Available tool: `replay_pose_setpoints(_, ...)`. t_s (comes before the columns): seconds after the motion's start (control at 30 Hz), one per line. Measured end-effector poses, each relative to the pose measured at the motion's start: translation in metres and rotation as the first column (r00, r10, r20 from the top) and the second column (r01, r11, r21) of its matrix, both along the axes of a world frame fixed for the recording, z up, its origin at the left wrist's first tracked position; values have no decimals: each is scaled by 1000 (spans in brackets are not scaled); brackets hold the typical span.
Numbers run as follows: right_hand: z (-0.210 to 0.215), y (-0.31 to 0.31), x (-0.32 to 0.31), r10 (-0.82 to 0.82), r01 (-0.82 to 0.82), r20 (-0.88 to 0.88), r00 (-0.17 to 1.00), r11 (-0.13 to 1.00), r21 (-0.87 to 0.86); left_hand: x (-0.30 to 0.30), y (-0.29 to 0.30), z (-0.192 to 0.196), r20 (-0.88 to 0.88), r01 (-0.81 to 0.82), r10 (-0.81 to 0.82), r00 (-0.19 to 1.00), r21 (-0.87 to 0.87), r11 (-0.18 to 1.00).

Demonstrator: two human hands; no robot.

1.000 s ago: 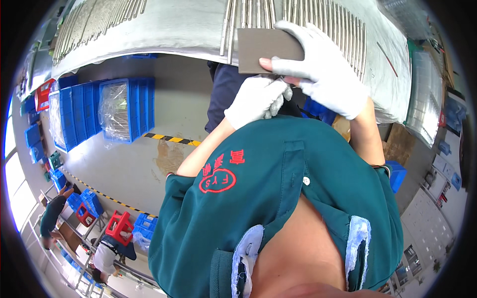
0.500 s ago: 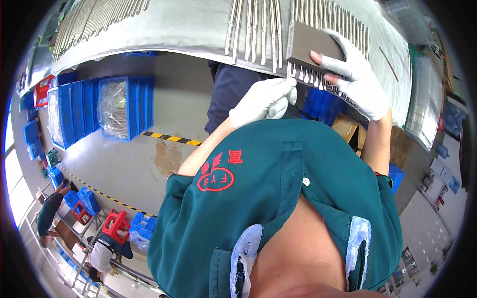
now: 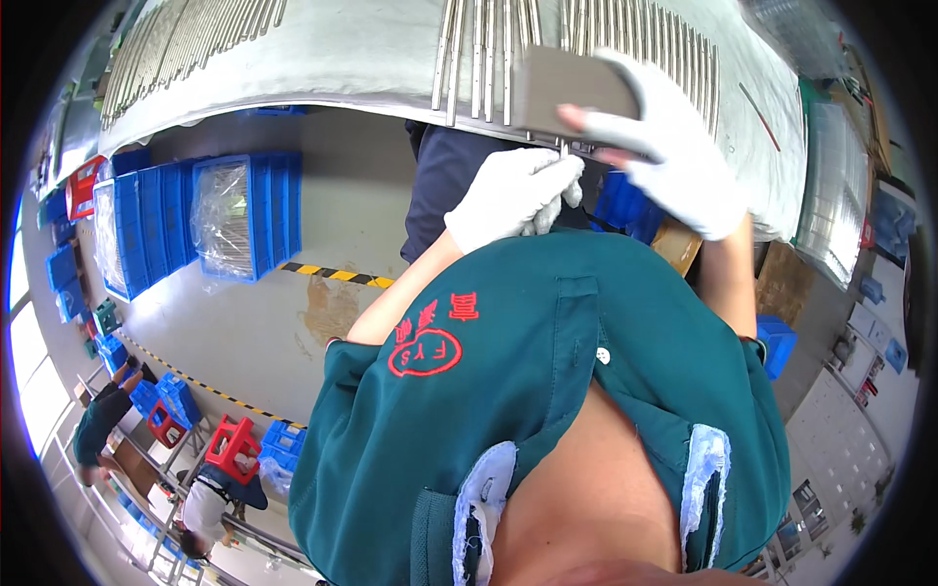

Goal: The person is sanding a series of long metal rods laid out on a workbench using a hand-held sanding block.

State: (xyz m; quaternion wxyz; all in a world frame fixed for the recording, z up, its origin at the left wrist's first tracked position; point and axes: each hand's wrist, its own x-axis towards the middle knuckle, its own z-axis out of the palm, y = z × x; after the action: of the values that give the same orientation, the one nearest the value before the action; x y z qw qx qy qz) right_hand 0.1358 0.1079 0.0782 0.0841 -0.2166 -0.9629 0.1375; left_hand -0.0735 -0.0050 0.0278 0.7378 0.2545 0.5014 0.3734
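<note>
Up top, right hand (image 3: 674,161) grips a flat grey plate (image 3: 576,93) lying crosswise; left hand (image 3: 513,195) pinches its edge

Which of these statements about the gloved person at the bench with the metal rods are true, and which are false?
1. Both hands wear white gloves. True: the left hand and the right hand are both gloved.
2. The right hand holds a flat grey plate. True, it lies over the metal rods.
3. The rods lie on a bare wooden floor. False: they lie in rows on a pale cloth-covered bench.
4. The crates on the floor are red. False: the stacked crates are blue.
5. The left hand hangs at the person's side. False: its fingers reach up to the plate's lower edge.
</note>
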Motion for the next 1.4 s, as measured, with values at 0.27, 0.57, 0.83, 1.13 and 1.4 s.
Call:
replay_pose_setpoints(0.27, 2, 4, -8, -195, 196, 14, 981, 975, -101, -5, 3, 7, -211, 142, -139, 968, 0, 990)
replay_pose_setpoints(0.57, -3, 4, 24, -289, 293, 44, 956, 947, -136, -8, 2, 3, -262, 156, -162, 951, -44, 987)
replay_pose_setpoints(0.83, -17, 10, 47, -321, 298, -73, 944, 928, -224, -9, -2, -9, 19, 89, -88, 996, -30, 996)
replay_pose_setpoints(1.13, 4, 3, -14, -154, 156, 28, 988, 977, -148, -11, 3, -6, 0, 128, -128, 992, -22, 992)
replay_pose_setpoints(1.4, 0, 1, -7, 3, -4, -24, 1000, 998, -67, -8, 5, 0, -211, 164, -157, 965, 15, 986)
